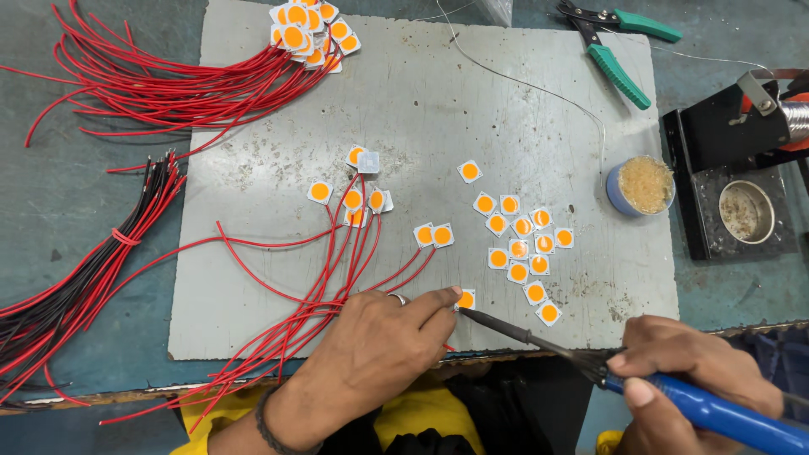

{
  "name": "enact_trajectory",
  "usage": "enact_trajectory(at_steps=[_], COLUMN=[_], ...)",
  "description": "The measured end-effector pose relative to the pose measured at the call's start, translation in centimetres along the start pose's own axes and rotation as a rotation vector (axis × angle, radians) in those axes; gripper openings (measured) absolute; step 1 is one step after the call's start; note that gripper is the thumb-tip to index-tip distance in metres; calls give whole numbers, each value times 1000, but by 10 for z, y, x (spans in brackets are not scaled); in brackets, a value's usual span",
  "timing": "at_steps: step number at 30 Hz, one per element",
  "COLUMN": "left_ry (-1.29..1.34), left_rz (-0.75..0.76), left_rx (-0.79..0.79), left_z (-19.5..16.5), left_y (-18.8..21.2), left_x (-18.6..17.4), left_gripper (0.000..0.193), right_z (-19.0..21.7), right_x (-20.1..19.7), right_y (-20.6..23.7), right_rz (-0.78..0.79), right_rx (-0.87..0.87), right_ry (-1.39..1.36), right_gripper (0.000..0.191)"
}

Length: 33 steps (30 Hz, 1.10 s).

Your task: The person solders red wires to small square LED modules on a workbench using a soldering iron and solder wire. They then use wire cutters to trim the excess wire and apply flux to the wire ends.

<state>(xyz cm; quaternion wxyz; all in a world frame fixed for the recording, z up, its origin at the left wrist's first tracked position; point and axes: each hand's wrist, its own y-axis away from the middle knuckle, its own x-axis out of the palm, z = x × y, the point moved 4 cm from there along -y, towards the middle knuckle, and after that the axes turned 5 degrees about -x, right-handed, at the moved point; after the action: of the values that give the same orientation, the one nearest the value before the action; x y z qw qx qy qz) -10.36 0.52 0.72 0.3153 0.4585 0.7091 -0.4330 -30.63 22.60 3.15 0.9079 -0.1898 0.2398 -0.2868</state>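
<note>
Nearest to us, our right hand (691,366) is closed around the blue handle of a soldering iron (590,361), whose dark shaft slants up and to the left so that its tip meets a small white square chip with an orange disc (465,298). Our left hand (379,341) lies palm down just left of that chip, its forefinger stretched out and pressing the chip's near edge against the grey board (421,101); the other fingers are loosely curled, and we cannot tell whether they pin a wire beneath them. Red wires (278,270) fan out from under this hand, up and to the left, some ending at chips already joined to them (354,198).

Just beyond the iron's tip, up and to the right, lies a loose cluster of bare chips (518,240). Farther right of them stands a small blue tin of brownish flux (642,185), and beyond it a black iron stand (733,181). Well left of our left hand lies a tied bundle of black and red wires (84,278). At the far edge lie a sheaf of red wires (168,84), a heap of chips (308,34) and green-handled cutters (619,46).
</note>
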Motion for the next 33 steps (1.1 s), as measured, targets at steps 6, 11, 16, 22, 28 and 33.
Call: enact_trajectory(at_steps=[6,11,16,22,28,33], left_ry=[-6,7,22,22,25,23], left_rz=[10,3,16,11,26,44], left_rx=[3,4,1,1,0,-2], left_z=[-1,-2,-3,-4,-4,-5], left_y=[0,-2,-4,-5,-5,-6], left_x=[-1,-3,-4,-5,-5,-6], left_gripper=[7,8,7,9,11,9], right_z=[23,39,47,55,45,41], right_x=[19,29,34,26,18,24], right_y=[-23,-42,-48,-56,-46,-41], right_rz=[30,147,224,289,252,205], right_rx=[34,19,-68,21,10,-4], right_ry=[53,132,180,205,201,181], right_gripper=[12,12,14,12,10,11])
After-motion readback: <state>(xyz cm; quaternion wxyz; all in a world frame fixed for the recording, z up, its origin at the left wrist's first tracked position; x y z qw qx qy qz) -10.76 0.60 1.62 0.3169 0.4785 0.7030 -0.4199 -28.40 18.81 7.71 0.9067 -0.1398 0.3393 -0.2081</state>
